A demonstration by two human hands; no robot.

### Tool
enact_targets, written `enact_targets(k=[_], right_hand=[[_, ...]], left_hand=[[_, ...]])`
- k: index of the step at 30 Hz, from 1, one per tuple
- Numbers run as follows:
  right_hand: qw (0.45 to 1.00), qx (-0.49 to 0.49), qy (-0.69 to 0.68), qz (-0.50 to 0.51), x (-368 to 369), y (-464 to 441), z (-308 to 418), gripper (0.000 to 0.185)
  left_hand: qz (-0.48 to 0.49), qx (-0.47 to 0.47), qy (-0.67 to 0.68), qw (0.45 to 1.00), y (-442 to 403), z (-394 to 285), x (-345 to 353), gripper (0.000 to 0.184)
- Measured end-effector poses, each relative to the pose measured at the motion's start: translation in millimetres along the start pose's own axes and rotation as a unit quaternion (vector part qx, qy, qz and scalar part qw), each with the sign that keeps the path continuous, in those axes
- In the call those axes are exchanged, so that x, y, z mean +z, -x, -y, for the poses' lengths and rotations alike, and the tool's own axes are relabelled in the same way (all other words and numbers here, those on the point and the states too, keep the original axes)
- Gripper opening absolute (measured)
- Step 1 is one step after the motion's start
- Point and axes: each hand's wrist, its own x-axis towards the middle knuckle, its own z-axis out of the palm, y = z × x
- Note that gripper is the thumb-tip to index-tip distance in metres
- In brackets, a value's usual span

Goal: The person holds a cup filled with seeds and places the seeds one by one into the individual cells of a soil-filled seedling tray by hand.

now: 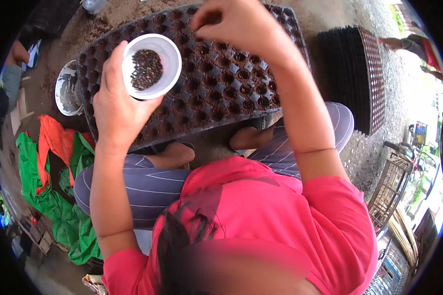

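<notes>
My left hand [120, 105] is wrapped round a white plastic cup [171, 61], tilted so its inside shows. Small dark seeds [146, 70] lie at the bottom of the cup. Below the cup and hand spreads a black seedling tray [216, 116] with many round cells of brown soil. Over the tray's far side is my right hand [226, 24], its thumb and index finger brought together in a pinch; anything between the fingertips is too small to make out.
A tall stack of black trays [362, 78] stands at the right. A white bowl [66, 93] is left of the seedling tray. Green [59, 211] and orange sacks [51, 142] lie at the left. Parts of other people show at both edges, and a bicycle basket [386, 194] at right.
</notes>
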Motion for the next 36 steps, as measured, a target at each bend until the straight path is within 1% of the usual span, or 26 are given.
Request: enact_targets(k=[1,2,4,5,7,8,10,15,18,20,21,23,24,26,27,28,30,31,33,34,36], right_hand=[[0.99,0.124,0.062,0.017,-21.8,0.6,6.7,0.02],[0.968,0.239,0.008,0.071,-32.0,2.8,15.7,0.021],[0.974,0.214,0.048,0.059,-18.6,12.1,-23.7,0.02],[0.974,0.214,0.047,0.06,-15.4,13.9,-32.3,0.02],[0.985,0.128,0.104,0.049,-9.8,17.0,-38.1,0.02],[0.985,0.13,0.101,0.051,-8.2,19.3,-40.6,0.02],[0.985,0.1,0.127,0.054,-8.0,19.7,-34.9,0.021],[0.976,0.128,0.155,0.086,-9.9,21.5,-27.6,0.022],[0.975,0.101,0.181,0.084,-4.2,22.3,-36.9,0.022],[0.975,0.053,0.194,0.092,-1.2,22.3,-43.5,0.022],[0.974,0.053,0.197,0.094,-4.9,17.7,-43.1,0.022],[0.975,0.124,0.171,0.07,-14.2,3.2,-42.0,0.022],[0.975,0.121,0.173,0.071,-15.2,-4.0,-42.6,0.022],[0.965,0.149,0.213,0.023,-13.3,-18.2,-45.5,0.022],[0.972,0.11,0.206,0.025,-8.7,-22.7,-63.4,0.021],[0.972,0.108,0.206,0.024,-6.6,-27.0,-72.9,0.021],[0.973,0.034,0.22,0.056,-4.1,-30.5,-80.9,0.021],[0.973,0.035,0.221,0.057,-5.9,-27.6,-78.7,0.021],[0.974,0.066,0.212,0.034,-10.7,-15.8,-67.1,0.022],[0.974,0.067,0.211,0.034,-12.5,-8.8,-49.8,0.022],[0.974,0.134,0.154,0.102,-15.5,10.7,-21.6,0.023]], left_hand=[[-0.001,-0.007,0.007,1.0,-0.3,0.9,-0.5,0.1],[-0.004,-0.005,0.019,1.0,-0.2,2.1,-0.4,0.101],[-0.011,-0.002,0.016,1.0,1.0,4.1,1.0,0.101],[-0.01,-0.004,0.016,1.0,1.2,4.0,1.0,0.101],[-0.008,0.003,0.015,1.0,1.3,3.2,-0.1,0.101],[-0.005,0.001,0.015,1.0,1.4,3.3,-0.6,0.101],[-0.016,0.014,0.003,1.0,1.9,3.6,-1.0,0.101],[-0.009,-0.001,-0.006,1.0,2.9,3.2,-0.7,0.101],[-0.013,0.007,-0.003,1.0,2.9,4.6,-0.9,0.101],[-0.01,0.009,-0.004,1.0,3.5,5.5,-2.1,0.1],[-0.013,0.005,0.003,1.0,2.8,5.1,-1.5,0.1],[-0.015,0.002,0.009,1.0,1.2,6.2,-1.6,0.1],[-0.016,-0.001,0.014,1.0,0.6,7.1,-2.0,0.1],[-0.013,-0.016,0.014,1.0,1.1,4.9,-2.5,0.101],[-0.008,-0.029,0.015,0.999,0.3,4.1,-2.8,0.101],[-0.01,-0.028,0.015,0.999,-0.7,3.9,-3.1,0.101],[-0.01,-0.029,0.02,0.999,-0.8,3.5,-2.2,0.1],[-0.01,-0.03,0.021,0.999,-1.0,4.0,-1.9,0.1],[-0.021,-0.016,0.011,1.0,-1.7,7.4,-2.3,0.101],[-0.019,-0.016,0.011,1.0,-1.4,8.1,-3.4,0.101],[-0.027,0.001,0.0,1.0,-0.2,6.9,-4.1,0.101]])
